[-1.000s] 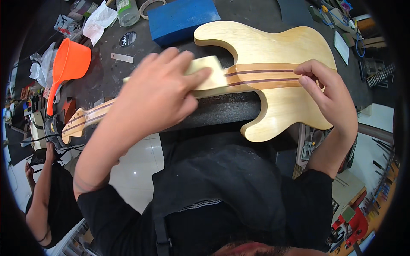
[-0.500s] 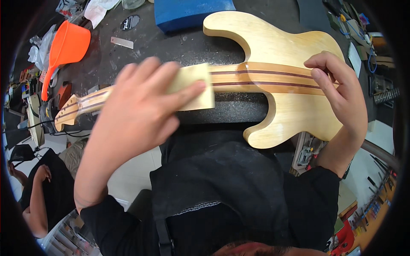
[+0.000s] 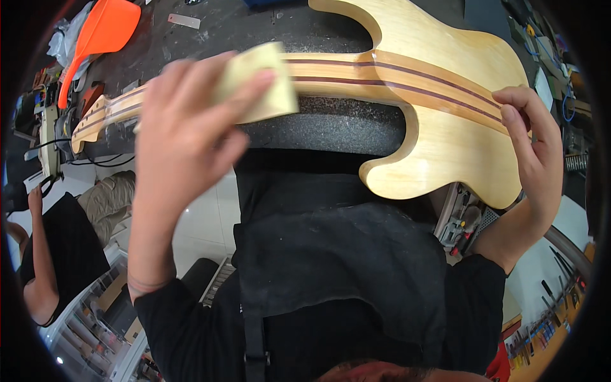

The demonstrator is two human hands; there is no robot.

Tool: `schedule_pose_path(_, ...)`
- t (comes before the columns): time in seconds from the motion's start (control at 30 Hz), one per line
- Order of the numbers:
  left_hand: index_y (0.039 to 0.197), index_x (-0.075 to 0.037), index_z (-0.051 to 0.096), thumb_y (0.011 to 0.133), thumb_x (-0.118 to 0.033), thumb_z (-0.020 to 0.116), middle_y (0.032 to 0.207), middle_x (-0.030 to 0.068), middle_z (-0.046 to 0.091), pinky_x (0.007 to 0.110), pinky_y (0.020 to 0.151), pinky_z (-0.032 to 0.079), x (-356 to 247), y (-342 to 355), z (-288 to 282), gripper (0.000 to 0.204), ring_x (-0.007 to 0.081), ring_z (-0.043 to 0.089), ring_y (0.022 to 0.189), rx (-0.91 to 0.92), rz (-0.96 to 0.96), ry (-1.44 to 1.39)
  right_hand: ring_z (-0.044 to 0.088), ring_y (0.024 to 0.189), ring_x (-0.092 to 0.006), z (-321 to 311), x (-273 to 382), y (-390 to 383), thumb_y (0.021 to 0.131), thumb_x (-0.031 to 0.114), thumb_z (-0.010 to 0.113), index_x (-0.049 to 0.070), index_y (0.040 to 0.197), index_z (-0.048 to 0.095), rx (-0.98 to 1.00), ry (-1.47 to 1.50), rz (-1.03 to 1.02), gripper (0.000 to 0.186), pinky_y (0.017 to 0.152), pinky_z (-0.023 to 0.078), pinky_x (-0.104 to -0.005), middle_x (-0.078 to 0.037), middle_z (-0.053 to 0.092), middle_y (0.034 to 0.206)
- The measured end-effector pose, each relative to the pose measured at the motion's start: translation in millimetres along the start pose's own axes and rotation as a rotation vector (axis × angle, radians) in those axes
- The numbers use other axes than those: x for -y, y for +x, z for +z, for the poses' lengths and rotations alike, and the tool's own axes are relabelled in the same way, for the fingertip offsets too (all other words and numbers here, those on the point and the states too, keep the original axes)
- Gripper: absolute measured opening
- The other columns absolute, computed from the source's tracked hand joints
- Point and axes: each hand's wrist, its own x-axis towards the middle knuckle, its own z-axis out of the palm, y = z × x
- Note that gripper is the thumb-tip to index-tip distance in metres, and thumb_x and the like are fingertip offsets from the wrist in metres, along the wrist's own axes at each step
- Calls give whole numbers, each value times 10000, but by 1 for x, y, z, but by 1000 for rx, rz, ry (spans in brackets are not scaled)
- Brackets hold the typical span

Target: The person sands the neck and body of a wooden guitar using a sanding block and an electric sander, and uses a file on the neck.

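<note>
A pale wooden electric guitar (image 3: 458, 121) lies back up, its body at the right and its neck running left to the headstock (image 3: 89, 127). Two dark stripes run lengthwise along neck and body. My left hand (image 3: 184, 121) is closed on a folded yellow sheet of sandpaper (image 3: 280, 89), held over the neck, its index finger stretched across the sheet. The hand is slightly blurred. Near the tail end of the guitar body is my right hand (image 3: 534, 134), thumb and index finger apart and the other fingers loosely curled. Nothing shows in it.
An orange dipper (image 3: 105, 28) and a small metal plate (image 3: 184, 21) lie on the dark, dusty bench (image 3: 344, 130). Cables and tools (image 3: 550, 57) crowd the right side. Another person's arm (image 3: 41, 254) shows at the lower left, beside clear plastic drawers (image 3: 89, 344).
My left hand has drawn the sandpaper a little toward the headstock, and the sheet is tilted. The right hand has shifted right toward the body's tail end. The whole view has shifted.
</note>
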Motion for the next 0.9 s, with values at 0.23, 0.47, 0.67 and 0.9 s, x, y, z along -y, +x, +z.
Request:
schedule_pose_path(0.23, 1339, -233, 800, 657, -84, 709, 1319, 145, 687, 448, 968, 526, -31, 3, 13, 704, 323, 658, 1128, -226, -35, -108, 524, 835, -96, 6, 1, -10, 1078, 85, 618, -26, 1123, 683, -20, 75, -12, 136, 740, 394, -257, -12, 621, 915)
schedule_pose_path(0.47, 1348, -216, 791, 692, -85, 735, 1280, 112, 696, 465, 958, 504, -16, -28, 39, 672, 312, 651, 1051, -242, -183, 3, 546, 861, -101, -3, -5, -9, 1098, 105, 611, -18, 1153, 685, 27, -23, -2, 153, 761, 413, -262, -30, 650, 977)
schedule_pose_path(0.67, 1375, -210, 775, 711, -112, 691, 1250, 114, 687, 447, 940, 495, 19, -73, 25, 676, 322, 616, 1097, -324, -420, 96, 563, 876, -103, -1, -11, -3, 1108, 97, 599, -12, 1168, 685, 36, -22, 17, 151, 767, 419, -257, -37, 656, 981)
schedule_pose_path(0.9, 1340, -167, 748, 751, -176, 705, 1289, 130, 675, 474, 961, 503, -56, 10, 43, 591, 337, 626, 1146, -248, -228, -214, 567, 873, -108, 1, 12, 12, 1094, 83, 609, -22, 1151, 684, 83, -53, -69, 141, 747, 410, -265, -44, 662, 988)
